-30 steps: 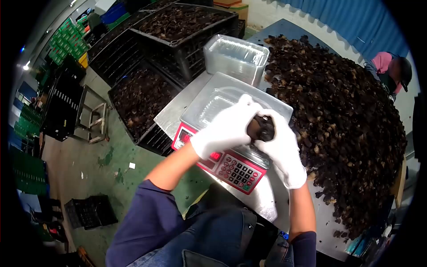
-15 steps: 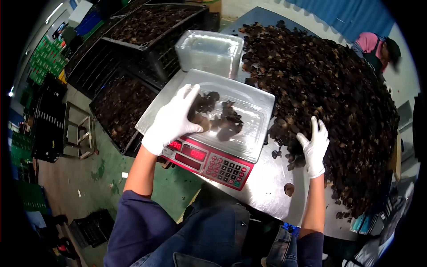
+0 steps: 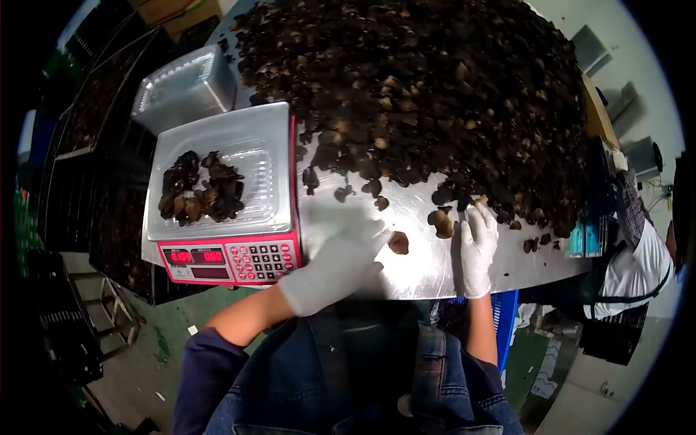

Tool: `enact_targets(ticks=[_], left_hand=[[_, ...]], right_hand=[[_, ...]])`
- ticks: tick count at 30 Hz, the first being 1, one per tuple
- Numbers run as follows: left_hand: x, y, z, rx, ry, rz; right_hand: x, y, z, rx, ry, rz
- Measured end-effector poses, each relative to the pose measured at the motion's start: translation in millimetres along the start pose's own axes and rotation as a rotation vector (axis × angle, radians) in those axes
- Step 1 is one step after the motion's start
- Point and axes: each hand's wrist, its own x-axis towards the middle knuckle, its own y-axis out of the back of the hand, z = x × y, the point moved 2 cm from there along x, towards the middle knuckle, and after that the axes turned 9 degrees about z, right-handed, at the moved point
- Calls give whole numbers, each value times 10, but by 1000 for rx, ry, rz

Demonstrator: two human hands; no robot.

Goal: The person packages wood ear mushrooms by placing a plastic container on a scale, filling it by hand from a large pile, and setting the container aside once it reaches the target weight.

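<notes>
Blurred by motion, my left hand (image 3: 341,261) in a white glove hangs over the front of the steel table, close to a loose brown wood ear mushroom piece (image 3: 398,243). Its fingers are smeared. My right hand (image 3: 478,250), also gloved, has its fingertips at the near edge of a big heap of dark wood ear mushrooms (image 3: 435,109); thumb and fingers stand apart. Beside them lies a tan-edged mushroom piece (image 3: 441,223). On the red digital scale (image 3: 232,261) with lit red digits sits a clear plastic tray (image 3: 257,170) holding a small clump of mushrooms (image 3: 203,190).
A stack of clear plastic trays (image 3: 185,87) stands behind the scale. Black crates (image 3: 109,94) of mushrooms are at the left. A person in a white apron (image 3: 631,275) is at the right edge. Below the table is a blue crate (image 3: 505,319).
My left hand has left the tray on the scale and moved right, over the table. My right hand is now at the heap's near edge. The view has turned to the right.
</notes>
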Motion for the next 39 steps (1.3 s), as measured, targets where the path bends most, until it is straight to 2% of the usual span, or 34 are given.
enact_targets(ticks=[1,3,4,6,7,9,10,12,13,15,17,18,19,21,23,24,26,30,31,33,35,37,39], left_hand=[[98,-280,-26,0,-11,-9],[245,-641,24,125,-279,92],[261,-735,65,128,-286,85],[301,-860,140,183,-245,-113],[345,-864,143,184,-250,-114],[476,-764,130,99,-140,-120],[695,-845,-5,-41,66,-155],[1022,-764,37,323,-197,368],[1237,-821,-39,472,-168,460],[1588,-917,-204,574,-11,445],[1687,-909,-291,518,16,276],[1662,-897,-319,479,-37,275],[1578,-881,-322,471,-141,392],[1400,-815,-268,471,-183,383],[1220,-776,-243,487,-208,404],[1154,-736,-206,462,-217,312],[1080,-635,-90,351,-156,173],[1082,-617,-92,229,-112,172],[1107,-634,-117,250,-107,225],[1122,-646,-141,270,-104,274],[1122,-623,-159,284,-132,353],[1114,-541,-192,289,-108,372],[1147,-452,-224,296,-73,398]], right_hand=[[52,9,-78,3,-15,28],[113,-43,-107,27,4,48],[98,-66,-75,7,36,10],[87,-49,-36,12,40,-31],[92,-61,33,27,50,-30],[228,-61,38,33,-29,10],[326,-50,-37,16,6,32],[500,-187,-129,-29,39,-8],[513,-274,-146,-24,67,-36],[363,-392,-178,-81,122,-215],[145,-296,-297,-24,230,-283],[35,-208,-328,-20,265,-269],[-49,-122,-356,-14,299,-256],[-23,91,-374,78,251,-100],[43,131,-158,210,118,23],[102,132,-51,119,129,96],[201,112,143,49,-21,104],[344,-79,371,-104,-185,118],[337,-111,423,-47,-164,116],[348,-120,468,-67,-134,7],[309,1,478,-89,-101,-2],[204,427,417,-151,-14,-10],[-51,994,484,-288,-189,-431]])
